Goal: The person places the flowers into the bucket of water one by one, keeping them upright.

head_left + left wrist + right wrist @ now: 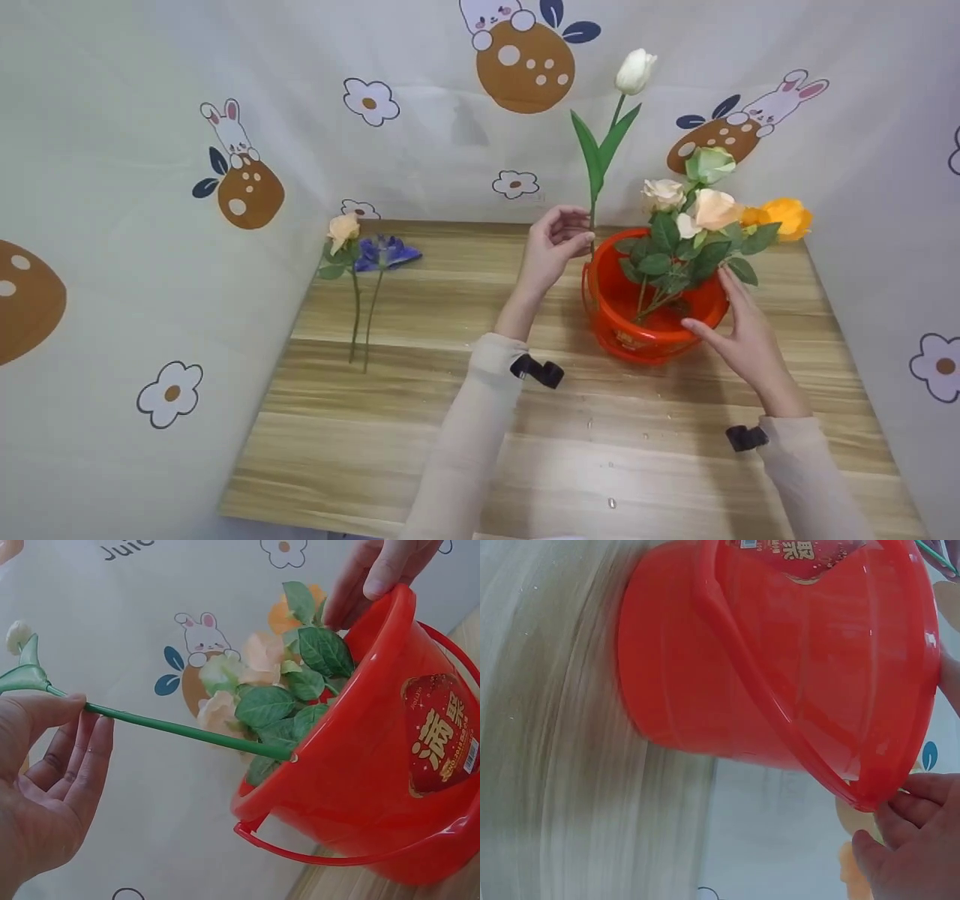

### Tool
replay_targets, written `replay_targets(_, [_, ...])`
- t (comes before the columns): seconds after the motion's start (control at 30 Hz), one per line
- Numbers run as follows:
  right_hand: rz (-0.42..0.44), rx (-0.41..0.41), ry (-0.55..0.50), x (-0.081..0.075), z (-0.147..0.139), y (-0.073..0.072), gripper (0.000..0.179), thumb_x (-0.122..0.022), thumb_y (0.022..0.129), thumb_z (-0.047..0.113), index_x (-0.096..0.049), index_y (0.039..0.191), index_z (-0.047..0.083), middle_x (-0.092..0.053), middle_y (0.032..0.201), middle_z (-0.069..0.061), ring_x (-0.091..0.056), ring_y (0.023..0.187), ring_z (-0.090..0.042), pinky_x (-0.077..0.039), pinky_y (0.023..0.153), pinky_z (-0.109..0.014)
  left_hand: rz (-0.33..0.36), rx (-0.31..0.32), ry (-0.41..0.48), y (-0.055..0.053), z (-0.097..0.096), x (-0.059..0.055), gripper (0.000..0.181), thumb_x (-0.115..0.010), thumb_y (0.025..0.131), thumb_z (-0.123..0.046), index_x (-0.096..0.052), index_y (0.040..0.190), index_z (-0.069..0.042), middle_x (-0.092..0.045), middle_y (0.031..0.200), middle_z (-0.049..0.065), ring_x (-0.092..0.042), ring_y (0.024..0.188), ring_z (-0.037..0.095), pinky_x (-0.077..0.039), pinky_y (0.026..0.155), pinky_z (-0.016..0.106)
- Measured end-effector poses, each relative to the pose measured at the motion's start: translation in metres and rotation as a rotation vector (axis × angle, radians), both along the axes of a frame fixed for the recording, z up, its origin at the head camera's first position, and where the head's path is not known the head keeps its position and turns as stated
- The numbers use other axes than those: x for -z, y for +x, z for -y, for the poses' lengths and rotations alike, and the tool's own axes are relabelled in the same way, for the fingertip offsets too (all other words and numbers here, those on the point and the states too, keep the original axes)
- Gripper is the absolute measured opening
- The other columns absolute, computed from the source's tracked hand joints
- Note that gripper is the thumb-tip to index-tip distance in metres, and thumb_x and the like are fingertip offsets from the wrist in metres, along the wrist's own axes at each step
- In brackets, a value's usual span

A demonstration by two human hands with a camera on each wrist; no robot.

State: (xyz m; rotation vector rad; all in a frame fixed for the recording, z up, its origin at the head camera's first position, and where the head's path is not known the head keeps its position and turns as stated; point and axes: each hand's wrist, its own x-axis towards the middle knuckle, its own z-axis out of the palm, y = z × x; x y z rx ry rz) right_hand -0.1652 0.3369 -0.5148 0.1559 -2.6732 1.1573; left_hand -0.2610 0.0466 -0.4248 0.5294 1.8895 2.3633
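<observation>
In the head view, my left hand [559,244] pinches the stem of a white tulip [636,72] with two green leaves. The tulip stands upright at the left rim of a red bucket [630,341]. Seen from the left wrist, the lower end of the green stem [187,733] overlaps the bucket's rim. My right hand [742,337] rests at the bucket's right rim, its fingers fairly straight and the thumb spread apart. Inside the bucket lean peach roses [714,209], a pale green rose [710,165] and an orange flower [787,219], with green leaves.
At the left of the wooden table [420,442] lie a peach rose [343,231] and a blue-purple flower [386,253], stems toward me. A printed curtain [420,165] stands behind the table. The bucket's red handle [337,859] hangs down its side. Small clear drops [612,503] dot the table.
</observation>
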Motion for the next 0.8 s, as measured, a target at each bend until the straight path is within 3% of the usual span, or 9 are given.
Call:
replay_targets(0.1, [0.022,0.002,-0.002,0.001,-0.001,0.000,0.091,-0.074,0.081,0.035,-0.019,0.151,0.016,-0.014,0.158,-0.005,-0.016,0.141,-0.040,-0.016,0.108,-0.066,0.004,0.008,0.002,-0.005,-0.007,0.009,0.034,-0.065,0.082,0.008,-0.054,0.114,0.011,-0.058,0.104,0.034,-0.063,0.079,0.019,-0.058,0.074,0.041])
replay_targets(0.23, [0.048,-0.002,-0.005,0.001,-0.002,0.000,0.091,-0.072,0.082,0.037,-0.018,0.151,0.016,-0.014,0.158,-0.007,-0.015,0.141,-0.040,-0.015,0.108,-0.065,0.000,-0.003,0.010,-0.015,-0.016,0.021,0.033,-0.067,0.082,0.006,-0.056,0.113,0.007,-0.062,0.100,0.026,-0.064,0.078,0.018,-0.058,0.073,0.040])
replay_targets(0.33, [0.058,-0.008,-0.010,0.002,-0.002,-0.001,0.090,-0.072,0.082,0.037,-0.018,0.151,0.014,-0.014,0.157,-0.008,-0.015,0.141,-0.040,-0.015,0.109,-0.064,-0.002,-0.016,0.016,-0.018,-0.021,0.023,0.031,-0.066,0.082,0.007,-0.057,0.111,0.005,-0.064,0.097,0.021,-0.064,0.077,0.018,-0.058,0.070,0.037])
replay_targets(0.53, [0.053,-0.020,-0.029,0.002,-0.003,0.000,0.089,-0.072,0.083,0.034,-0.019,0.150,0.011,-0.014,0.157,-0.008,-0.015,0.141,-0.041,-0.015,0.110,-0.063,-0.029,-0.028,0.000,-0.023,-0.029,0.023,0.030,-0.067,0.082,0.006,-0.057,0.110,0.005,-0.063,0.099,0.024,-0.063,0.078,0.012,-0.058,0.069,0.032])
replay_targets(0.8, [0.062,-0.015,-0.034,0.002,-0.002,-0.001,0.089,-0.072,0.083,0.034,-0.020,0.150,0.010,-0.015,0.157,-0.011,-0.016,0.141,-0.041,-0.015,0.110,-0.063,-0.042,-0.075,-0.025,-0.022,-0.041,0.041,0.032,-0.066,0.081,0.010,-0.057,0.111,0.010,-0.063,0.100,0.029,-0.062,0.078,0.017,-0.058,0.066,0.031])
